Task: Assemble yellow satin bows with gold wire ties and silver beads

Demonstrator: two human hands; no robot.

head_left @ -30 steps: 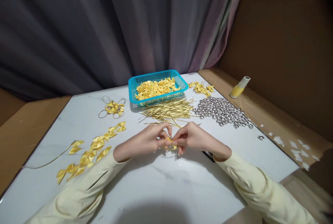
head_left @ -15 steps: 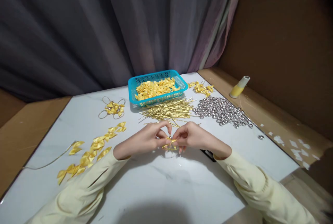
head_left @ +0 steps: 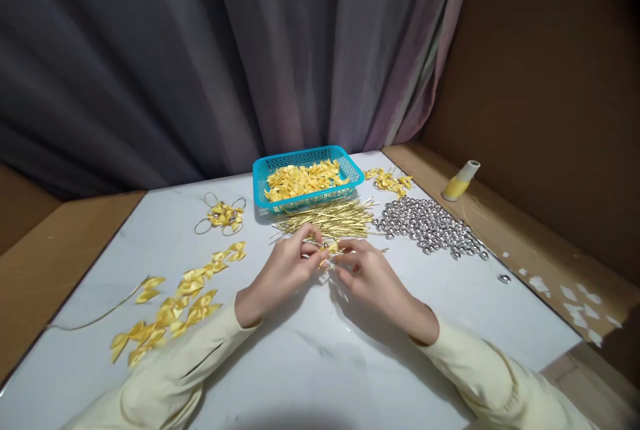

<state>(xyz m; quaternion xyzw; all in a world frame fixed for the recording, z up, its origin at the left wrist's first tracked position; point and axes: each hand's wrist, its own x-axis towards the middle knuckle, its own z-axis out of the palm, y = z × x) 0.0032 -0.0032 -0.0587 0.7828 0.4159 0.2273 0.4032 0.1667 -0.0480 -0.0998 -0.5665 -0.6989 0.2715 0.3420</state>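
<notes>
Between my two hands, over the middle of the table, is a small yellow ribbon bow (head_left: 332, 247) with a shiny bead on it and a thin gold wire partly hidden by the fingers. My left hand (head_left: 286, 269) pinches the bow from the left between thumb and fingers. From the right, the fingertips of my right hand (head_left: 373, 278) are closed on the bow's edge and wire, the thumb lower than the fingers. Just beyond my hands lies a pile of gold wire ties (head_left: 333, 218). Loose yellow bows (head_left: 173, 310) lie left of my left forearm.
A blue basket (head_left: 259, 183) of yellow bows stands at the back. Many silver beads (head_left: 430, 225) spread to the right, one single bead (head_left: 505, 279) apart. Looped bows (head_left: 225, 215) lie back left, more bows (head_left: 393, 182) back right. A yellow-white cone (head_left: 460, 181) stands beyond the edge.
Both hands have moved a little away from me, toward the wire pile, with the bow. My right hand has turned, its fingers now stretched further over the bow. The view has tilted slightly.
</notes>
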